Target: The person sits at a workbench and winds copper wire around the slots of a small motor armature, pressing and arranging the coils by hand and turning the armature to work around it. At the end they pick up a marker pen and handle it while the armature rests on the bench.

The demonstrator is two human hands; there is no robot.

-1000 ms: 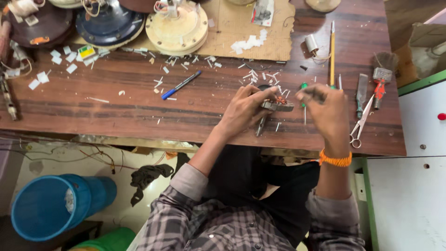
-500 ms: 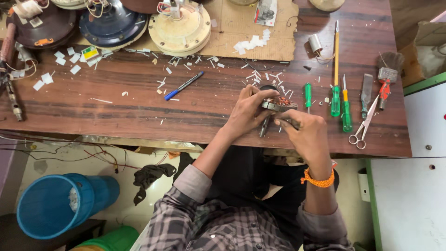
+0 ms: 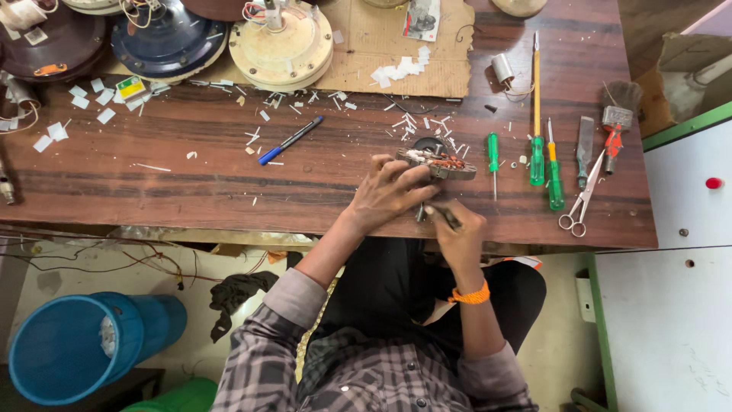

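The left hand (image 3: pixel 389 194) is closed over the near side of a small wound stator (image 3: pixel 438 162), a flat metal part with copper windings, which is held just above the front edge of the wooden worktop (image 3: pixel 191 179). The right hand (image 3: pixel 456 229) is clenched around a thin dark tool (image 3: pixel 442 215), whose tip is pointed toward the underside of the stator. An orange band (image 3: pixel 469 295) is worn on the right wrist. Just to the right, green screwdrivers (image 3: pixel 538 156) and scissors (image 3: pixel 581 202) are laid on the worktop. A blue pen (image 3: pixel 290 140) is seen to the left among white scraps. Round fan motor housings (image 3: pixel 280 42) are lined along the far edge.
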